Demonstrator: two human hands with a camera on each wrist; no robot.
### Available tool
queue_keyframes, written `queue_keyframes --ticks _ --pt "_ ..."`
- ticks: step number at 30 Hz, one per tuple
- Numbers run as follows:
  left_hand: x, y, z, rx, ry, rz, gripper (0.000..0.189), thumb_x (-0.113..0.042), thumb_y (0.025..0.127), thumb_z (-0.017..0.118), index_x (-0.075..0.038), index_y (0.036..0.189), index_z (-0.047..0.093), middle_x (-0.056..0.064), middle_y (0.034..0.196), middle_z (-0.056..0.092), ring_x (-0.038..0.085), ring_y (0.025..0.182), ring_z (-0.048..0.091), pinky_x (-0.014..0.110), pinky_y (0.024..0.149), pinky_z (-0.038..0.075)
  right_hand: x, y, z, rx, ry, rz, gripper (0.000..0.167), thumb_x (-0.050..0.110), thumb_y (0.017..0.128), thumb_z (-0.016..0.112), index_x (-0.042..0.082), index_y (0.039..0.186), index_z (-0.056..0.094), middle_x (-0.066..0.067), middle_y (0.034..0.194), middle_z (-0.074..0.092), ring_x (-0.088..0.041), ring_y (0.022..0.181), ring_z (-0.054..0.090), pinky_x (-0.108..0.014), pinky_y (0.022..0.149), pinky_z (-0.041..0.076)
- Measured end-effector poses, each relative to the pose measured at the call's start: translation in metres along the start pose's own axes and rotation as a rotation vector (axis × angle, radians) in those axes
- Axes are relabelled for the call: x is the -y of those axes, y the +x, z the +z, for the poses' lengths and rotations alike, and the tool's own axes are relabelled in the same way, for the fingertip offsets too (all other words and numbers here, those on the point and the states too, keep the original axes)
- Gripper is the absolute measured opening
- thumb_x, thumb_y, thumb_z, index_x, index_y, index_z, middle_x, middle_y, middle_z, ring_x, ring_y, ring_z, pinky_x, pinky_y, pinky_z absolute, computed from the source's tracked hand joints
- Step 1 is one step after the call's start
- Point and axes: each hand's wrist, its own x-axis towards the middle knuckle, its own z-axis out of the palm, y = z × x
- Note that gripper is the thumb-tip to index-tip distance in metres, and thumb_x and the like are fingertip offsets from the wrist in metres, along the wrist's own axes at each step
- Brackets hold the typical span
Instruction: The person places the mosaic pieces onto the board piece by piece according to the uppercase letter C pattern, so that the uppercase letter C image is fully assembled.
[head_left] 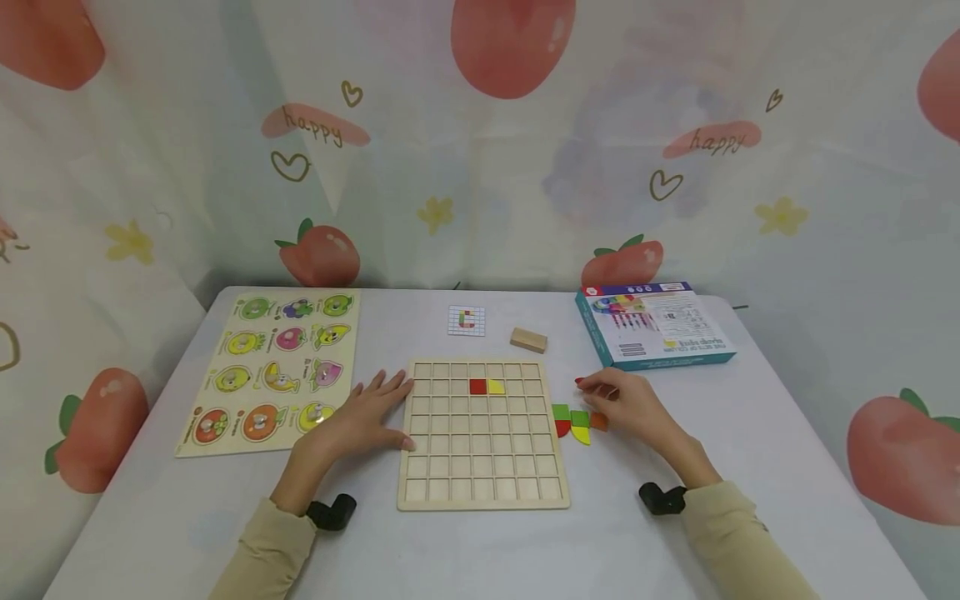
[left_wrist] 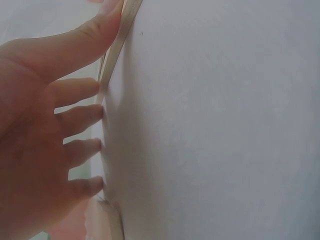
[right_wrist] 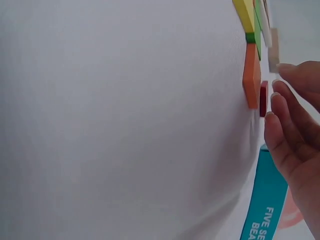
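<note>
My left hand [head_left: 367, 419] lies spread at the left edge of a wooden grid board [head_left: 483, 505], thumb and fingertips touching its rim. A red square tile [head_left: 477, 387] and a yellow tile with one rounded corner [head_left: 496, 387] sit side by side in the board's upper part. Right of the board, my right hand [head_left: 626, 404] hovers with bent, relaxed fingers. Its fingertips are close to a red tile [right_wrist: 264, 99], with a gap between thumb and fingers; contact is unclear. Nearby lie an orange tile [right_wrist: 252, 77], green tiles [head_left: 580, 418], a yellow rounded tile [head_left: 581, 434] and another red tile [head_left: 562, 427].
A small pattern card [head_left: 467, 321] and a wooden block [head_left: 528, 340] lie behind the board. At the back right is a teal-edged box [head_left: 660, 329]. A fruit puzzle board [head_left: 281, 375] occupies the left side, partly beneath the left hand in the head view.
</note>
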Motion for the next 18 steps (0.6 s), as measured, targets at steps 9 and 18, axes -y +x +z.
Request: queue_keyframes --ticks 9,18 --pt "0.0015 -0.001 -0.0002 -0.003 -0.01 0.004 0.097 -0.041 0.084 0.083 -0.009 0.161 0.034 0.013 0.171 0.022 0.043 0.159 0.009 0.063 0.127 0.006 -0.0064 -0.0019 -0.0037 -0.018 -0.024 0.042 0.022 0.009 0.095 0.071 0.006 0.116 0.074 -0.01 0.109 0.072 -0.026 0.098 0.062 -0.035 0.086 0.058" --pt "0.0001 -0.0005 -0.0005 -0.005 -0.016 0.008 0.096 -0.04 0.084 0.084 -0.009 0.161 0.035 0.013 0.171 0.023 0.044 0.159 0.008 0.063 0.127 0.005 -0.0072 0.0023 -0.0041 -0.081 -0.054 0.016 0.023 0.006 0.095 0.07 0.002 0.118 0.071 -0.016 0.113 0.069 -0.028 0.097 0.064 -0.04 0.084 0.061"
